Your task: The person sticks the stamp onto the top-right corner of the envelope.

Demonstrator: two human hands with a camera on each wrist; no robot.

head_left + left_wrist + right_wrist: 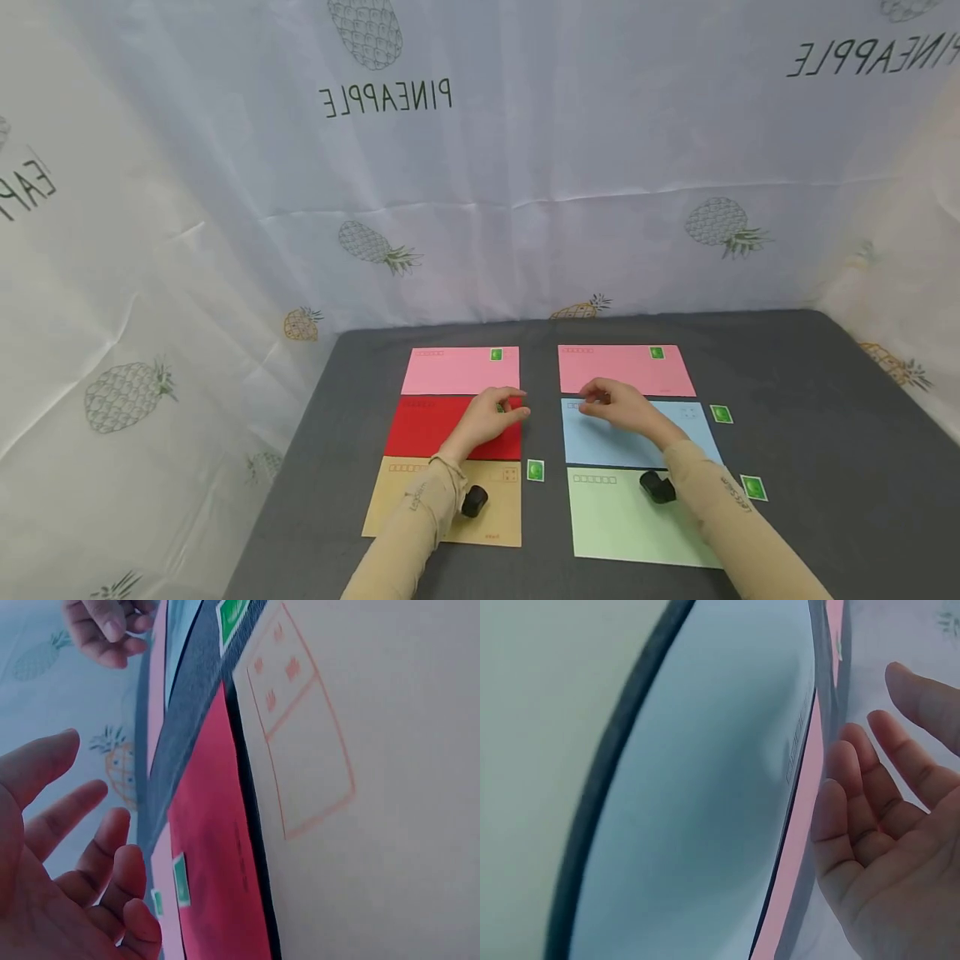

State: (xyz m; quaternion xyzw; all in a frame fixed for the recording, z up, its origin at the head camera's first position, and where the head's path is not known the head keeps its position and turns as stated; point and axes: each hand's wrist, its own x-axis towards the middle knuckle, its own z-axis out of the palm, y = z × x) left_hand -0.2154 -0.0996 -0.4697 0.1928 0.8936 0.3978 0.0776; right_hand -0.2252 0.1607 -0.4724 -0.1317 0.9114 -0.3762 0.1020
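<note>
My left hand [483, 421] hovers over the red envelope [416, 433], its fingers loosely bent and nothing held. A green stamp [181, 879] on that envelope shows in the left wrist view and is mostly covered by the hand in the head view. Over the blue envelope [615, 448] hangs my right hand [622, 407], also without anything in its relaxed fingers. Behind the hands lie a left pink envelope [450, 373] and a right pink envelope [626, 373], each with a green stamp at its upper right. The blue envelope's printed stamp corner is bare.
Nearer me are a tan envelope [397, 504] and a light green envelope [607, 529]. Loose stamps lie on the dark table [817, 400]: one between the columns [535, 471], an upper right stamp [722, 414] and a lower right stamp [753, 487]. A pineapple-print curtain [525, 250] surrounds the table.
</note>
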